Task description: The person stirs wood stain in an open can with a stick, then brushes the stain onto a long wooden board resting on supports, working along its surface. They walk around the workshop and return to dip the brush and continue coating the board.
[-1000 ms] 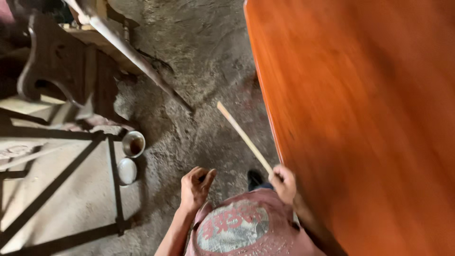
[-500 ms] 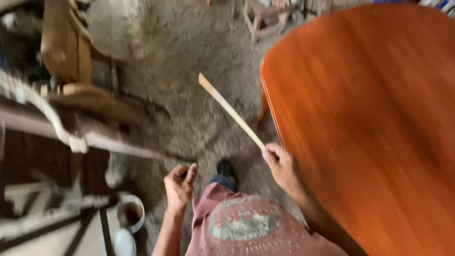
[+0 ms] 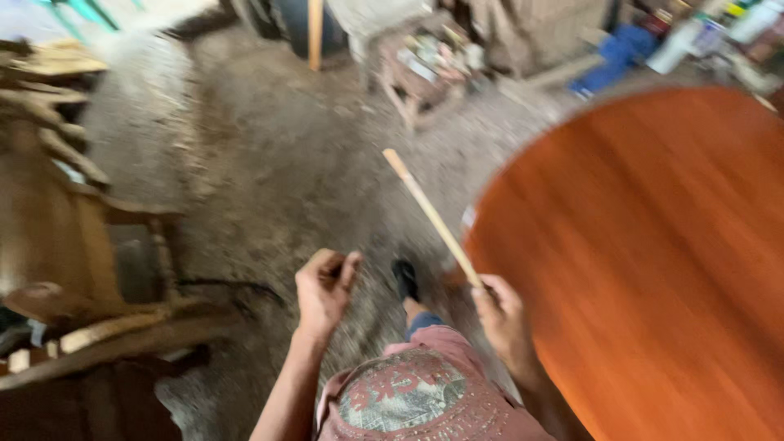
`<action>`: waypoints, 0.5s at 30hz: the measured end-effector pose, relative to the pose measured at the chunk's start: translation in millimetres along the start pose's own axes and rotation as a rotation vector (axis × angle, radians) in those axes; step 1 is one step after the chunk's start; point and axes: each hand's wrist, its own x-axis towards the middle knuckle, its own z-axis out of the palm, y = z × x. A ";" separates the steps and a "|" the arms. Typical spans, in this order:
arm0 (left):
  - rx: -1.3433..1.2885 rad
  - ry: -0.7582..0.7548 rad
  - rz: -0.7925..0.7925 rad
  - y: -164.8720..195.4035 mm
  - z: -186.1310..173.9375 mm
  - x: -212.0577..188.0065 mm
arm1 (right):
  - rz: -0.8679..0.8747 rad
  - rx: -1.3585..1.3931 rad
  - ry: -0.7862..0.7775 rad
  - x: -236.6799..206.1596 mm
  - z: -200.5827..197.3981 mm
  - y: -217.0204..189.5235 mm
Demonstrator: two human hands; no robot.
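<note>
Head view: a thin wooden stick (image 3: 431,216) is gripped at its near end by the right hand (image 3: 502,320), whose fingers are closed round it. Its long axis is seen running from the hand up and to the left, the free tip pointing away over the dirt floor (image 3: 269,163). The stick is held just beside the curved edge of the round orange table (image 3: 653,261). The left hand (image 3: 322,290) is loosely curled on nothing, near a black shoe (image 3: 404,279). Wooden furniture (image 3: 73,245) is seen at the left.
</note>
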 end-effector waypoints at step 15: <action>0.251 0.279 -0.210 -88.6 -91.2 370.7 | -0.258 0.148 -0.112 469.7 214.4 -186.0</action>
